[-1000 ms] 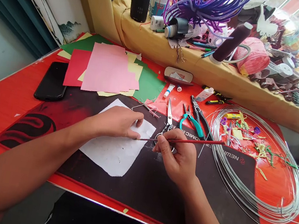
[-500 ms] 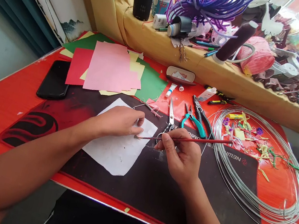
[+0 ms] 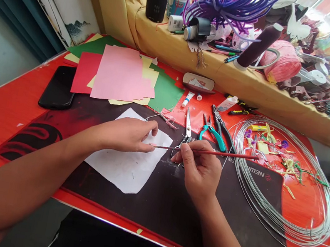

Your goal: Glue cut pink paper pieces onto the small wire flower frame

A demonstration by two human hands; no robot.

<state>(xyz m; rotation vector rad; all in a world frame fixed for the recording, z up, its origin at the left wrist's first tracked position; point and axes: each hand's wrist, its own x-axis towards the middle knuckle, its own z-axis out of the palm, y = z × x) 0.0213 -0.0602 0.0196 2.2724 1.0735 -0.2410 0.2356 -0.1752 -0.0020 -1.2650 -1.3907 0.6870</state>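
Note:
In my right hand (image 3: 203, 168) is a thin dark-red rod (image 3: 226, 154), pinched between thumb and fingers. It lies nearly level and narrows toward its left end, which shows a small pinkish bit. My left hand (image 3: 133, 135) is over a white paper sheet (image 3: 131, 172), with a gap between its bent upper finger and the lower digit. The rod's narrow end is close to the lower fingertip; whether they touch I cannot tell. Scissors (image 3: 188, 125) lie just behind my right hand, their handles partly hidden. Small dark specks dot the sheet.
A dark mat (image 3: 169, 212) covers part of the red table. Teal-handled pliers (image 3: 213, 136), black pliers (image 3: 223, 127) and a wire coil (image 3: 263, 214) around paper scraps lie right. Coloured paper sheets (image 3: 117, 75) and a phone (image 3: 58, 88) are left. A cluttered ledge (image 3: 175, 43) runs behind.
The left hand's lower digit has shifted slightly left and down, by the rod's end. The rod has levelled a little, and the sheet has slid slightly left.

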